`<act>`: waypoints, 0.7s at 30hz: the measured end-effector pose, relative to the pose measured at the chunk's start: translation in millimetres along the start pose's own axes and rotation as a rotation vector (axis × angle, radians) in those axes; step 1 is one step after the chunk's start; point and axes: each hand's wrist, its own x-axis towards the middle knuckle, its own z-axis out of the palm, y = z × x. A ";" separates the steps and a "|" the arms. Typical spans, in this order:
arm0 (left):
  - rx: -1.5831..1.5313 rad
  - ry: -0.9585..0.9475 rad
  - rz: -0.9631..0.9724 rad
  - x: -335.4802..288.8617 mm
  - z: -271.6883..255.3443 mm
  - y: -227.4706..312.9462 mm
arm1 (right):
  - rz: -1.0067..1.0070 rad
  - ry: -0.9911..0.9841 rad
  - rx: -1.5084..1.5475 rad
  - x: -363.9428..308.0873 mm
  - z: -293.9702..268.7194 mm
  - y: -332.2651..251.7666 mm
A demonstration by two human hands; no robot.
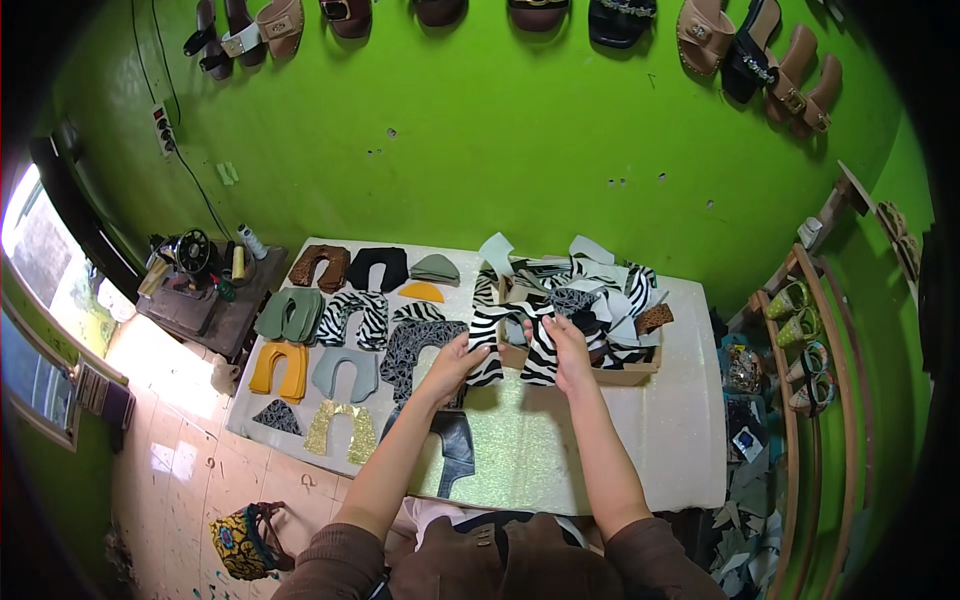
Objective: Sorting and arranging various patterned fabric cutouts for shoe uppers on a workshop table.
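Above the table, my left hand (pixel 453 368) and my right hand (pixel 568 350) are closed on a zebra-print U-shaped piece (pixel 541 364). Each grips one of its two legs, and the curve lies away from me. Behind it stands a cardboard box (pixel 625 376) heaped with zebra, grey and white scraps (pixel 610 275). Left of my left hand lies a grey patterned U-shaped piece (pixel 425 345). A black U-shaped piece (pixel 457 445) rests under my left forearm, which partly covers it.
More U-shaped pieces in green (pixel 289 315), yellow (pixel 279 370), grey-blue (pixel 346 374) and gold glitter (pixel 340 432) lie on the table's left. A sewing machine (pixel 190 255) stands farther left. At right is a wooden rack (pixel 800 400) with shoes. Sandals (pixel 703 38) hang on the green wall.
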 end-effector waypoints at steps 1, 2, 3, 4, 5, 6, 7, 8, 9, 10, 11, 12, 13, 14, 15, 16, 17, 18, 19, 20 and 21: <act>-0.001 0.003 -0.004 -1.7 -5.0 -1.0 | 0.014 0.009 0.005 0.9 2.7 4.3; -0.023 0.018 0.009 -3.2 -10.6 -1.8 | 0.049 0.001 0.047 2.3 4.9 10.1; -0.044 0.037 0.022 -5.5 -17.1 -2.0 | 0.057 0.002 0.049 2.9 8.9 17.0; -0.051 0.048 0.044 -5.7 -25.9 -3.7 | 0.082 -0.023 0.020 3.0 13.6 24.7; -0.051 0.084 0.048 -5.6 -34.7 -4.4 | 0.108 -0.049 -0.007 3.1 18.3 33.3; -0.058 0.112 0.055 -5.7 -42.4 -5.4 | 0.129 -0.049 0.015 2.9 23.0 42.7; -0.064 0.141 0.063 -6.8 -50.5 -6.3 | 0.166 -0.015 0.011 1.2 29.6 49.3; -0.062 0.145 0.056 -8.7 -60.8 -5.7 | 0.175 -0.009 0.000 5.3 31.5 62.4; -0.043 0.174 0.041 -11.3 -69.2 -3.5 | 0.185 -0.001 -0.012 7.6 35.9 71.5; -0.023 0.204 0.026 -14.5 -77.9 -1.0 | 0.183 0.026 -0.037 8.2 40.9 81.7; -0.029 0.214 0.000 -19.5 -86.9 1.5 | 0.176 0.060 -0.066 9.6 46.1 91.4; 0.005 0.256 -0.019 -23.1 -100.9 1.4 | 0.198 0.077 -0.076 10.2 56.5 98.3; 0.038 0.299 -0.038 -26.9 -114.5 1.2 | 0.219 0.093 -0.087 10.8 66.8 104.5; 0.041 0.308 -0.040 -32.5 -128.2 1.0 | 0.224 0.094 -0.104 12.1 75.5 112.5; 0.053 0.317 -0.060 -36.2 -136.8 2.6 | 0.224 0.102 -0.123 13.9 80.2 120.3; 0.066 0.326 -0.079 -39.2 -144.8 3.9 | 0.166 0.113 -0.107 17.1 85.7 131.4; 0.065 0.328 -0.081 -41.6 -152.4 5.1 | 0.191 0.115 -0.134 19.8 88.9 138.7; 0.031 0.345 -0.084 -45.3 -158.2 7.9 | 0.194 0.126 -0.164 22.9 93.0 146.4; -0.004 0.362 -0.087 -48.3 -163.8 10.3 | 0.197 0.137 -0.195 25.6 96.3 153.7; 0.003 0.379 -0.105 -49.5 -169.6 10.1 | 0.200 0.137 -0.196 27.5 98.0 159.7; 0.003 0.391 -0.103 -52.6 -181.6 8.4 | 0.194 0.120 -0.188 29.0 104.8 165.2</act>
